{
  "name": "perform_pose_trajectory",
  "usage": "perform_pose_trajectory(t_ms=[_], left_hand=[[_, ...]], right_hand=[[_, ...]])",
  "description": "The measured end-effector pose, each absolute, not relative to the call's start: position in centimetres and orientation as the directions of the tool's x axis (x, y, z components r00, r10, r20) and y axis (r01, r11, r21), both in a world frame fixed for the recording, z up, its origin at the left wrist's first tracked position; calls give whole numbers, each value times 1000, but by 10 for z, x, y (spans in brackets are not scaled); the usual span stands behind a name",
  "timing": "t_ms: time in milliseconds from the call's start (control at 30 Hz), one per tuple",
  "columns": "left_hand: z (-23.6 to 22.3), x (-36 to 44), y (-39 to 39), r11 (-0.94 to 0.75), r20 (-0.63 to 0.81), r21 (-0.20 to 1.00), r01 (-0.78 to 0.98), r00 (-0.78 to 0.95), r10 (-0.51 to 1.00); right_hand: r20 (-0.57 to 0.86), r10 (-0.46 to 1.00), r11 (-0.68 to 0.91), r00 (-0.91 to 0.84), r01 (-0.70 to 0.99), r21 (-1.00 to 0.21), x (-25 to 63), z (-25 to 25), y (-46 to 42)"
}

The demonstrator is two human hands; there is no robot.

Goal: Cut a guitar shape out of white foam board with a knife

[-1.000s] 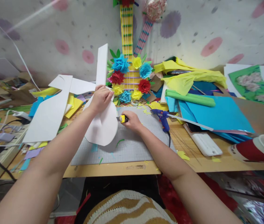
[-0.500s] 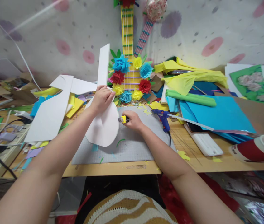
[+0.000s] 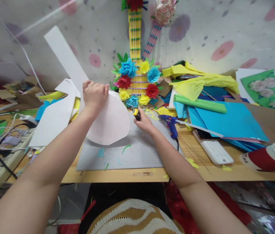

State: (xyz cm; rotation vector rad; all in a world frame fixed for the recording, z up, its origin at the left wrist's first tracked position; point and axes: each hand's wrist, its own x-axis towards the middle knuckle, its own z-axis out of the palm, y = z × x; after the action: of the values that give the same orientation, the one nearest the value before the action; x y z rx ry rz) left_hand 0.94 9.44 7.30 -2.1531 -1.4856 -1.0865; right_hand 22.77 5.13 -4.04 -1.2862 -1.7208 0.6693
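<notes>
My left hand (image 3: pixel 94 94) is closed on the upper left part of a white guitar-shaped foam board (image 3: pixel 111 125). The board's round body lies on the grey cutting mat (image 3: pixel 137 152) and its long neck points up and to the left. My right hand (image 3: pixel 144 122) grips a yellow and black utility knife (image 3: pixel 135 113) just right of the board's upper edge. The blade tip is too small to make out.
A paper guitar with coloured paper flowers (image 3: pixel 135 78) leans on the wall behind. A blue glue gun (image 3: pixel 170 125) lies right of my right hand. Coloured paper sheets (image 3: pixel 225 117) and a red cup (image 3: pixel 266 157) fill the right side. White foam offcuts (image 3: pixel 54 120) and cables (image 3: pixel 1 143) lie left.
My left hand turned the white board anticlockwise, so its neck swung from upright to leaning left. My right hand with the knife moved up to the board's upper right edge.
</notes>
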Motion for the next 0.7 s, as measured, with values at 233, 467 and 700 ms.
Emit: perform_pose_trajectory(t_ms=[233, 467, 700], left_hand=[[69, 3, 89, -322, 680, 235, 917, 82, 729], [89, -6, 75, -259, 485, 41, 965, 208, 849], [109, -59, 62, -134, -90, 169, 976, 151, 984]], right_hand=[[281, 941, 316, -191, 187, -930, 206, -28, 47], [226, 952, 293, -204, 408, -865, 223, 3, 62], [253, 890, 445, -379, 606, -659, 247, 52, 89]])
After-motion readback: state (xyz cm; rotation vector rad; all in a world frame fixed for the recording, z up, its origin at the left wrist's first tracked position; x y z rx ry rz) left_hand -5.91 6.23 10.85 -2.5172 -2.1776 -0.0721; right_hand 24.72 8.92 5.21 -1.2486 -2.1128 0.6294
